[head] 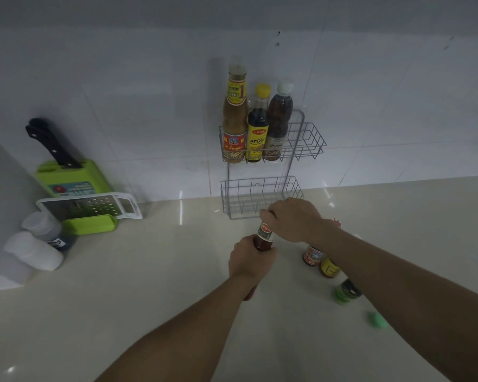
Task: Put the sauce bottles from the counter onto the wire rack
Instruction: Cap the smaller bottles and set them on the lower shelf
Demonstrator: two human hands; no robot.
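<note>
While three tall sauce bottles stand upright in the top basket of a grey wire rack (301, 139) fixed to a glossy white tiled wall, a person grips a fourth, a red sauce bottle (264, 238), with both hands just in front of the rack's bare lower basket. The left hand (250, 259) wraps the dark red glass body, fingers closed fully round it; the right hand (294, 219) caps the bottle's top from above, fingers curled tight over the neck and cap, which stay hidden. Both forearms reach forward from the bottom of the frame, the right crossing above the remaining bottles.

In the top basket stand a tan-coloured bottle (234, 114) with a yellow and red label, a dark bottle (258, 128) with a yellow cap, and a reddish-brown bottle (279, 119) with a white cap, touching side by side at the left end. On the smooth cream desk (122, 285), partly under the right forearm, stand a red-labelled bottle (312, 256), a yellow-labelled bottle (329, 268) and a green bottle (347, 292) (all blurred). At far left, a black-handled knife (51, 144) sits in a lime-green plastic holder (72, 177), with a perforated metal grater (91, 206) beside it.
</note>
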